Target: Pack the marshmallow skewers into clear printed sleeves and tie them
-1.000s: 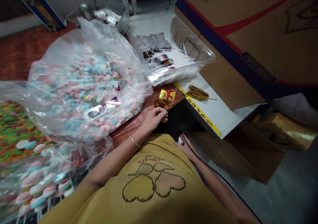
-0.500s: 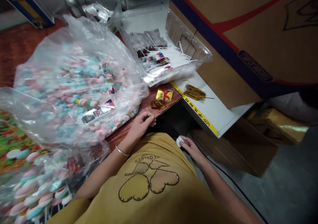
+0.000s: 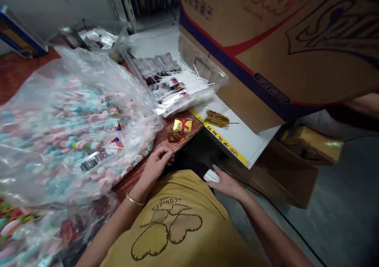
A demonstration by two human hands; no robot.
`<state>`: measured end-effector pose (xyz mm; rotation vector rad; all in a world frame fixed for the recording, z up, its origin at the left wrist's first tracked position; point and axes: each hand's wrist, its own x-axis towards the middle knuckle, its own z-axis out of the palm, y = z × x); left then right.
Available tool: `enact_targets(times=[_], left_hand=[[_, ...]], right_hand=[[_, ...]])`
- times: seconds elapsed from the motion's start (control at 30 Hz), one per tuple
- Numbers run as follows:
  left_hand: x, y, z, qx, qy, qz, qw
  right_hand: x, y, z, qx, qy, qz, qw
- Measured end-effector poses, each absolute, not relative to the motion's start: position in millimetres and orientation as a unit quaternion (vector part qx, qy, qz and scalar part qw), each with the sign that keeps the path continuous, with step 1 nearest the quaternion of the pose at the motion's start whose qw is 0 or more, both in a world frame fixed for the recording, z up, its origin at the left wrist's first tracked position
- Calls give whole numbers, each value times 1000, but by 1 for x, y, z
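Observation:
My left hand (image 3: 160, 163) rests at the front edge of the red-brown wooden table (image 3: 130, 176). Its fingers are curled in, and I see nothing held in them. Just beyond it lie a gold-and-red packet (image 3: 182, 126) and some loose gold twist ties (image 3: 174, 136). Low beside my yellow shirt, my right hand (image 3: 227, 183) has its thumb and fingers around a small white thing (image 3: 211, 175), blurred and partly hidden, its kind unclear. A bundle of gold twist ties (image 3: 217, 118) sits on the white surface above the right hand.
Large clear bags of pastel marshmallow candy (image 3: 71, 121) cover the left. A clear plastic tray (image 3: 189, 103) holds white sticks and wrapped packets. A big printed carton (image 3: 266, 53) stands at the right, with an open brown box (image 3: 290, 176) below. A black cable (image 3: 284, 215) crosses the floor.
The view has turned to the right, so everything sits further left. My right hand's fingers have spread more around the white thing. The left hand stays curled at the table edge.

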<state>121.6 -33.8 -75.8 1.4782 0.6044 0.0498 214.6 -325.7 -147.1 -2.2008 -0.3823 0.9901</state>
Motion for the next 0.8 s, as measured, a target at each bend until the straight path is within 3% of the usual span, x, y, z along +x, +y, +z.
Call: enact_targets(times=[0.13,0.23,0.37,0.53,0.63,0.8], left_hand=[[126,-32,-75,673,282,13,684],[128,-32,-78,678,285,5,678],[130,-33,-81,677,297,2,673],[130,-34,-76,677,298,-7,673],[129,-34,-74,675,297,-5,675],[128,-33,-77,672,304,-11,675]], right_hand=[[227,-389,-104,-846,-161,396,318],[241,-422,-76,-824,-166,390,376],[264,-416,-69,-863,-118,258,418],[290,-372,-92,-972,-11,-3,234],[300,-360,-105,-987,-14,-41,156],[313,-360,-118,-987,-63,-68,129]])
